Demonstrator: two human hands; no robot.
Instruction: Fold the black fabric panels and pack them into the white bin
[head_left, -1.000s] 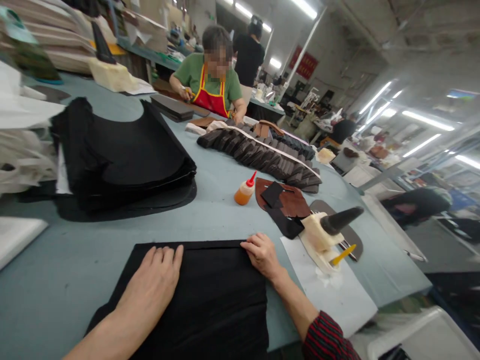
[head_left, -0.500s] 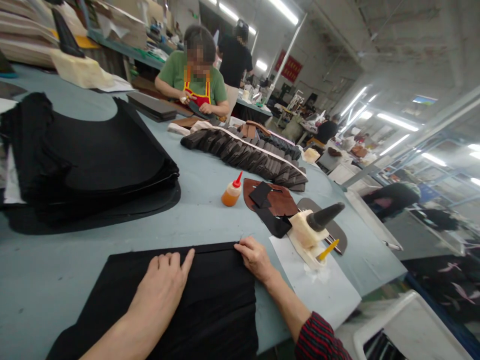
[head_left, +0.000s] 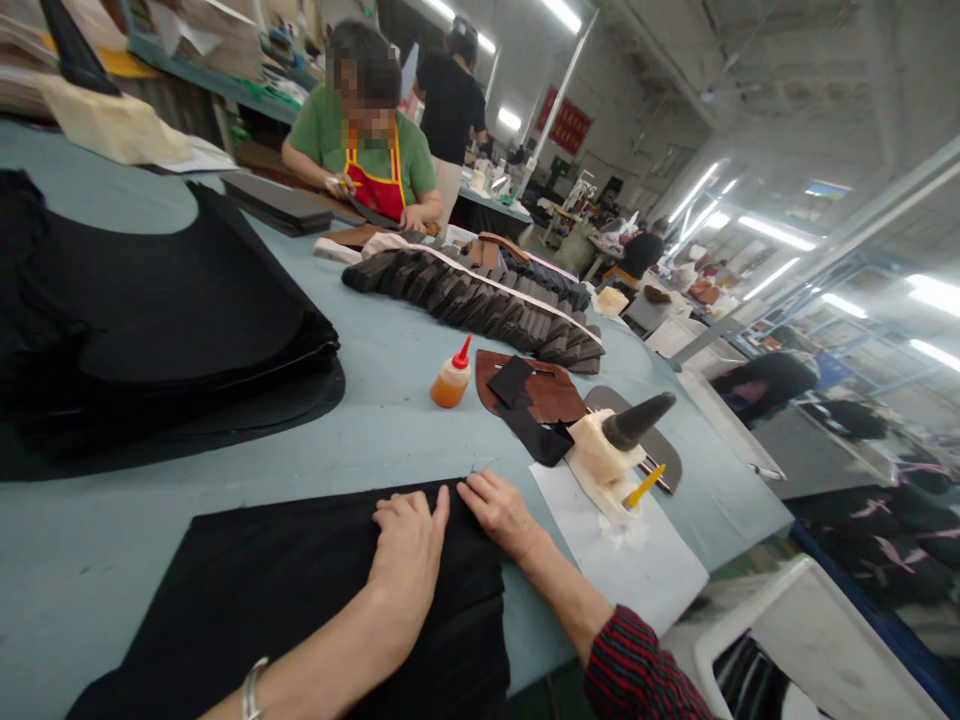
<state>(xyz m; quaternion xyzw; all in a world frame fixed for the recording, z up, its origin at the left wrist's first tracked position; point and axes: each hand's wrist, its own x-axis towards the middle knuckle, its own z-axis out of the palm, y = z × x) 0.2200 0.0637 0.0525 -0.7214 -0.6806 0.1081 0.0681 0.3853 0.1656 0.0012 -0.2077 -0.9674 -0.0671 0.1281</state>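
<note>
- The bare left hand has slid towards three o'clock along the straight upper edge of the broad black cloth – its fingertips now lie just beside the right hand.
- That hand is palm down, fingers outstretched and slightly apart, pressing rather than pinching.
- The bare right hand has stayed at the cloth's one o'clock corner, fingers bunched; whether it pinches the cloth, I cannot tell.
- A silvery metal bracelet has come into view on the left wrist.
- The cloth lies at six to seven o'clock in the view, on the blue-grey tabletop.
- The red-tipped bottle of amber liquid stands at twelve o'clock from the hands – upright, well apart from them, as before.
</note>
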